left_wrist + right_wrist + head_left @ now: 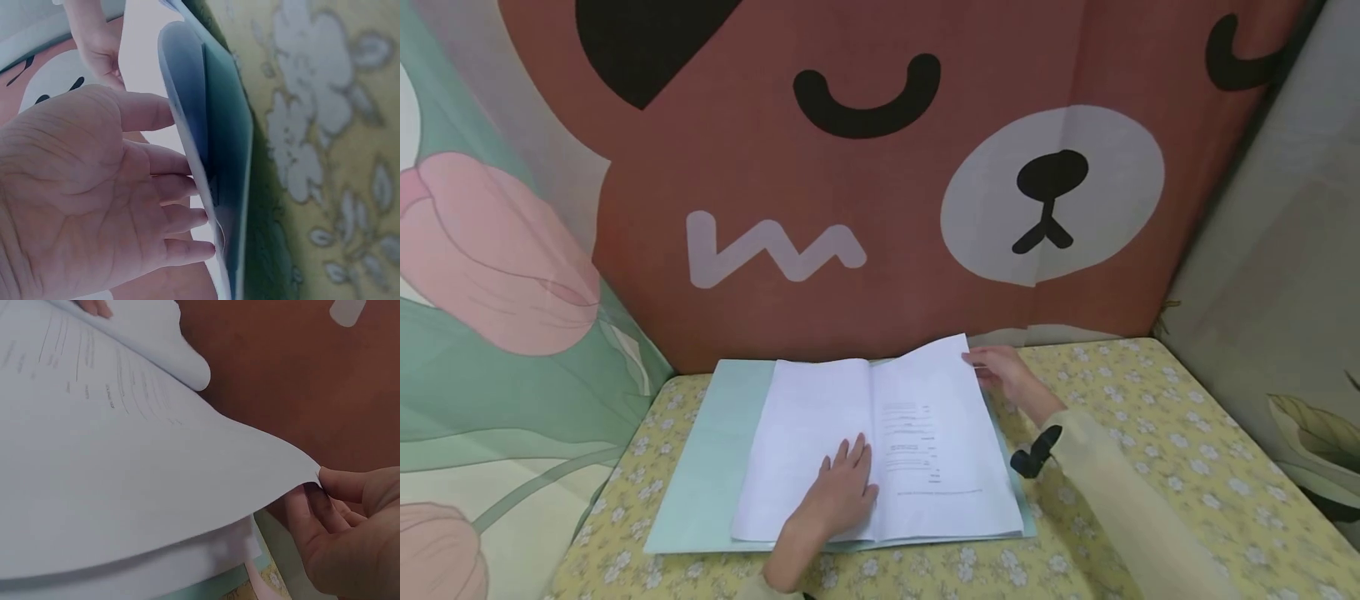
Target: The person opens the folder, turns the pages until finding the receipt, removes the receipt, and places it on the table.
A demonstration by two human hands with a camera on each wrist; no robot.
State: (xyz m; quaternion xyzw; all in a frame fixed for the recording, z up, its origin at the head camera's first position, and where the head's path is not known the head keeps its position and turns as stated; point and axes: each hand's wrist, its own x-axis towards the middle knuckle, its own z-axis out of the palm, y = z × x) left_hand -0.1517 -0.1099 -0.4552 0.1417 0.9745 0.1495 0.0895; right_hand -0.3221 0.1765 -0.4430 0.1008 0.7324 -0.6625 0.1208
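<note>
A pale green folder (715,467) lies spread on the table with white sheets in it. My left hand (841,490) rests flat on the left-hand page (808,417), close to the middle fold. In the left wrist view the fingers of that hand (94,194) are straight and touch the paper. At the upper right corner my right hand (1003,371) pinches the printed page (940,467) and holds that corner raised. Thumb and fingertips of the right hand (344,519) meet at the corner in the right wrist view, with more sheets (206,556) beneath it.
A yellow flowered cloth (1150,450) covers the table. Right behind the folder stands a brown backdrop (895,308) with a cartoon bear face. Printed fabric (497,333) hangs on the left side, and a grey one (1285,250) on the right.
</note>
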